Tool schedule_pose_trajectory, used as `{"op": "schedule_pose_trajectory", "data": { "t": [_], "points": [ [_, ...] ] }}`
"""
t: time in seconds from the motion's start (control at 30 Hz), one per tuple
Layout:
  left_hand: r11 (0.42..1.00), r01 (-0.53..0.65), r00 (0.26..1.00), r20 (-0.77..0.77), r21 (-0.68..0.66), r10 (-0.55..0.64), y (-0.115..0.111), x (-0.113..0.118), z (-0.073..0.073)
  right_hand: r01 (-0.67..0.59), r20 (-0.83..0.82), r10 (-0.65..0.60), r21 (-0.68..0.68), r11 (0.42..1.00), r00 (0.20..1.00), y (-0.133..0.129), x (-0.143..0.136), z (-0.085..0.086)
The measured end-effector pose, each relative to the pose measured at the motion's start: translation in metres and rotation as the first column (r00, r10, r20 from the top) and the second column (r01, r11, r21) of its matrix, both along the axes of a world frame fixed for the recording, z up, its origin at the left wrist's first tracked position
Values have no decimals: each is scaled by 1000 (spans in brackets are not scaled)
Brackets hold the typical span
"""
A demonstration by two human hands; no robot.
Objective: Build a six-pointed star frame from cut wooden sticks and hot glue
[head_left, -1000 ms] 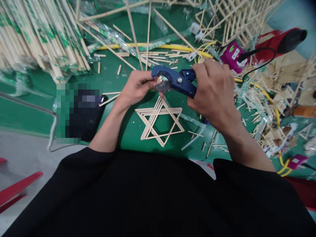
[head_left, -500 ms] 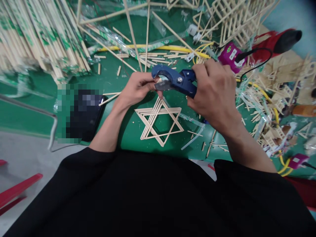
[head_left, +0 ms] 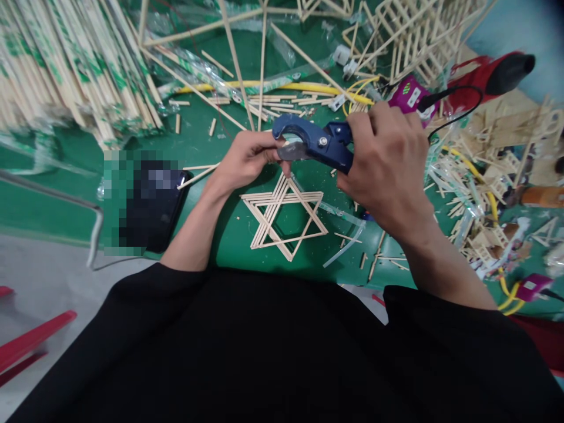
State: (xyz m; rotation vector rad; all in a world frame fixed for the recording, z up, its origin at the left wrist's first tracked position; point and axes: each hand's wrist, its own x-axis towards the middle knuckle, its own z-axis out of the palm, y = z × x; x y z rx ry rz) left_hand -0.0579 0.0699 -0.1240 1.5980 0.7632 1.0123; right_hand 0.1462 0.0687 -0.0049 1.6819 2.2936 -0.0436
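My right hand (head_left: 385,161) is wrapped around the handles of a blue pipe cutter (head_left: 324,141), whose hooked jaw and metal blade point left. My left hand (head_left: 251,155) is closed in a pinch at the cutter's jaws. A pale wooden stick tip (head_left: 285,143) shows between its fingers and the blade; most of that stick is hidden by the hand. Below the hands, a six-pointed star of thin wooden sticks (head_left: 275,235) lies flat on the green table (head_left: 229,247). Two thin sticks (head_left: 200,174) show left of my left wrist.
A dark phone (head_left: 154,211), partly pixelated, lies at the left. Bundled sticks (head_left: 74,64) fill the back left. Stick frames (head_left: 423,35), a purple power socket (head_left: 412,100) and a red-and-black tool (head_left: 493,73) are at the back right. A yellow cable (head_left: 282,86) crosses behind my hands.
My right hand and the cutter's handles have shifted slightly to the right. The left hand stays at the jaws, and the star has not moved.
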Motion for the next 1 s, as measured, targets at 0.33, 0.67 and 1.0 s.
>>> {"op": "schedule_pose_trajectory", "data": {
  "t": [0.33,0.67,1.0],
  "points": [
    [999,42,998,41,-28,-40,1,0,-2,-14,-82,17,30,999,996,-2,3,-2],
    [1000,8,999,53,-25,-6,1,1,1,22,23,-22,-20,1000,1000,-1,0,-1],
    [1000,10,1000,25,2,-10,5,2,-2,43,-114,-36,57,997,993,-4,2,-4]
  ]
}}
